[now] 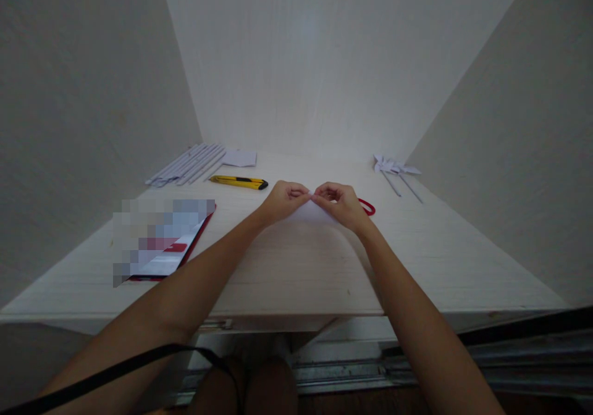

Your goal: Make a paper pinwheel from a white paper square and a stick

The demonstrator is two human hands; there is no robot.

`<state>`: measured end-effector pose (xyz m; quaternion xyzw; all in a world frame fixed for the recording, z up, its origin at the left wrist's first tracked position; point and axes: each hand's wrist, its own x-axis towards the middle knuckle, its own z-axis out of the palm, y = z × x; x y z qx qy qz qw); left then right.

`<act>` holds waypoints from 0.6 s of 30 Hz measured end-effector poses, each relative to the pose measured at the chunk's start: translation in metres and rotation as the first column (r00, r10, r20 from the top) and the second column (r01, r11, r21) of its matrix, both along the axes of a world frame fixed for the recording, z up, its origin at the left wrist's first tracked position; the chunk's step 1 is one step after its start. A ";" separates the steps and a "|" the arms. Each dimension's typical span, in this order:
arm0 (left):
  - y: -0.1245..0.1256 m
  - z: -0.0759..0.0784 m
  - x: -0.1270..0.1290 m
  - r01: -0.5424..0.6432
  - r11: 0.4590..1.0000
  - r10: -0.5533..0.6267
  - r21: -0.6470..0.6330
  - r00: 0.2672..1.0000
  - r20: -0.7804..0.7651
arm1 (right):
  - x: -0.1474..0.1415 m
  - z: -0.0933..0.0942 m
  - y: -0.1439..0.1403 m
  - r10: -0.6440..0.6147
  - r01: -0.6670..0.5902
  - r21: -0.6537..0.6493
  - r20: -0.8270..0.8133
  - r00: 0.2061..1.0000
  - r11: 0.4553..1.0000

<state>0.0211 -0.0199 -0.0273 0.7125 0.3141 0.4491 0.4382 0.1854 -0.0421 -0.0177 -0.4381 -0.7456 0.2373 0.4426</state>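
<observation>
A piece of white paper (311, 211) is held up over the middle of the table, pinched at its top by both hands. My left hand (288, 200) grips it from the left between thumb and fingers. From the other side my right hand (337, 201) pinches the same spot, so the fingertips of the two hands nearly touch. Just behind my right hand a red loop (368, 206), perhaps a scissors handle, shows in part; the remainder is hidden.
Rolled paper sticks (192, 165) and a folded paper (239, 158) lie back left, near a yellow utility knife (238, 182). A tablet (178, 248) sits front left. Paper pinwheels (391, 167) on sticks lie back right. Walls (315, 63) enclose the white table (296, 285).
</observation>
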 end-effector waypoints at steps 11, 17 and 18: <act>0.002 -0.002 0.001 0.050 0.999 -0.050 -0.016 0.999 0.001 | 0.003 -0.004 0.003 0.005 -0.007 0.058 0.042 0.999 0.998; 0.008 -0.007 -0.004 0.078 0.988 -0.077 -0.129 0.997 0.018 | 0.004 -0.006 0.006 -0.079 0.080 0.131 -0.013 0.997 0.988; 0.009 -0.006 -0.005 0.067 0.986 -0.063 -0.150 0.998 0.027 | 0.004 -0.006 0.007 -0.090 0.094 0.145 -0.033 0.995 0.985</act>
